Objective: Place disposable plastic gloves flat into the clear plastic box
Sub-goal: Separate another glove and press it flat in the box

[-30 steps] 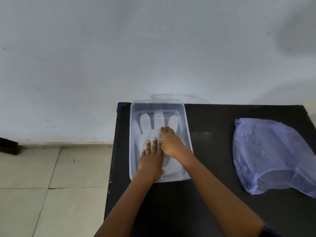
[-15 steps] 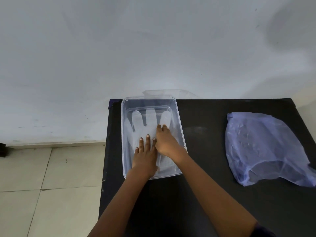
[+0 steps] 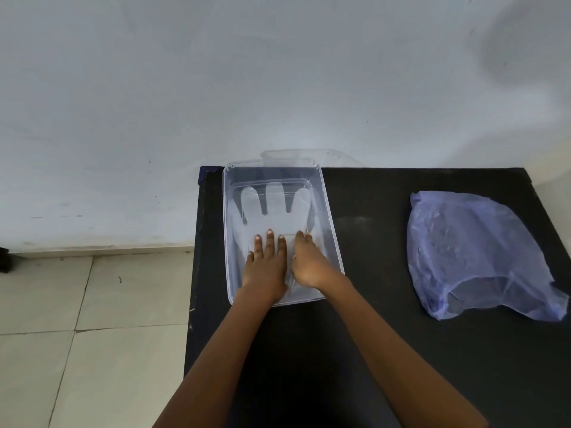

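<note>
A clear plastic box (image 3: 328, 217) stands at the back left corner of a black table (image 3: 386, 304). A translucent disposable glove (image 3: 275, 205) lies flat on the box floor, its fingers pointing toward the wall. My left hand (image 3: 265, 267) rests palm down on the glove's cuff end, fingers spread. Beside it, my right hand (image 3: 309, 264) presses flat on the glove near the box's right wall. Neither hand grips anything.
A bluish translucent plastic bag (image 3: 475, 254) lies on the right of the table. The clear lid (image 3: 302, 156) leans behind the box against the white wall. Beige floor tiles (image 3: 92, 319) lie left of the table edge.
My right hand has slid back toward me along the glove, from the finger base to beside my left hand. The left hand has stayed roughly in place.
</note>
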